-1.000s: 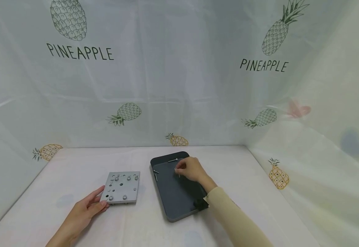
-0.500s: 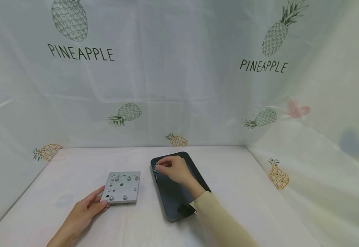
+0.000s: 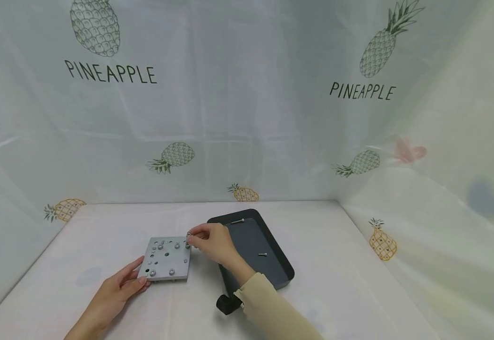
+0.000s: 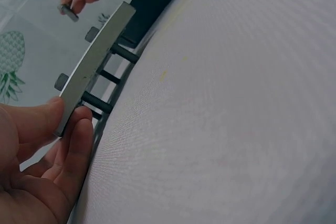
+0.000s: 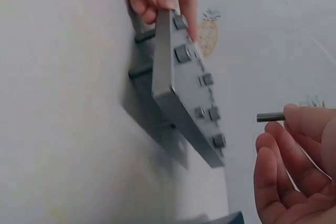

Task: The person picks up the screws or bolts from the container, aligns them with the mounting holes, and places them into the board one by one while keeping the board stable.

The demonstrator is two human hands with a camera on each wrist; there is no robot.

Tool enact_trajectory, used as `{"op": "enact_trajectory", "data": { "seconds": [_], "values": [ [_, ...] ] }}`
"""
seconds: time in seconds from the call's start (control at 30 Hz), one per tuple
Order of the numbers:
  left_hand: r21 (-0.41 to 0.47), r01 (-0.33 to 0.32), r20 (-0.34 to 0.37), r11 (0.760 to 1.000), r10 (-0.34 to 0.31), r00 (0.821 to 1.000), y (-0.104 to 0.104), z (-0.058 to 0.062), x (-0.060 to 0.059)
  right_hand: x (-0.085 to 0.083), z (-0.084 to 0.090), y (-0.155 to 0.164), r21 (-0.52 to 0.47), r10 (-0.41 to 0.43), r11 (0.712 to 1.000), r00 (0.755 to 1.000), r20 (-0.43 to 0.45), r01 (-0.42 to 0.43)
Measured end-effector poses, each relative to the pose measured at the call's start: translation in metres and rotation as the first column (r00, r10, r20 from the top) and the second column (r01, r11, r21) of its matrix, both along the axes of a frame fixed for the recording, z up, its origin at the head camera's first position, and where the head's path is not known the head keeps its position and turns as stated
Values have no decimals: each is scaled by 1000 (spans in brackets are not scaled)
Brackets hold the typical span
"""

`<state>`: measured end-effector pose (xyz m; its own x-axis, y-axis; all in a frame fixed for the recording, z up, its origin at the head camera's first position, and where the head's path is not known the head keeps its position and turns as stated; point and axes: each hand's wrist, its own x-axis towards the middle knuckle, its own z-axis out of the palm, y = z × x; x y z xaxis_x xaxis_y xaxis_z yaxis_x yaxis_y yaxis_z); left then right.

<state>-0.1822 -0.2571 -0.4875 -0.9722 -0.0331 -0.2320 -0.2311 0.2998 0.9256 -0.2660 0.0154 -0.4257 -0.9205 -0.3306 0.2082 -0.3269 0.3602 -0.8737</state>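
Note:
My left hand (image 3: 117,288) grips the near left corner of a silver metal plate (image 3: 159,265), thumb on the edge and fingers underneath. Several bolts stand in the plate's holes, heads on top; in the left wrist view their threaded shanks (image 4: 97,102) stick out below it. Over the plate's far right corner, my right hand (image 3: 214,243) pinches a small bolt (image 5: 270,117) between thumb and fingertips. In the right wrist view that bolt's shank points toward the plate, clear of its top face. Some open holes (image 3: 167,254) show in the plate.
A dark grey tray (image 3: 287,271) stands right of the plate, partly behind my right forearm. Inside it lie a longer bolt (image 3: 238,220) near the far end and a shorter bolt (image 3: 262,254). A black wrist camera (image 3: 228,304) hangs at my right cuff.
My right hand has moved left, from over the tray to above the plate's far right corner, carrying the bolt. The left hand and the plate have stayed in place.

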Motion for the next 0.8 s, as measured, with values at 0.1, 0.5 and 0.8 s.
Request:
{"op": "enact_trajectory", "data": {
  "seconds": [0.1, 0.5, 0.8],
  "values": [
    [5, 3, -4, 1000, -3, 1000, -1, -1, 1, 1, -2, -13, 26, 6, 1000, 1000, -17, -5],
    [47, 5, 2, 999, -5, 1000, 0, 0, 0, 5, -6, -48, 94, 21, 995, 1000, 5, -21],
    [48, 8, 10, 999, -8, 1000, -2, -1, 0, 6, -12, -59, 186, -12, 982, 1000, -19, 15]
  ]
}}
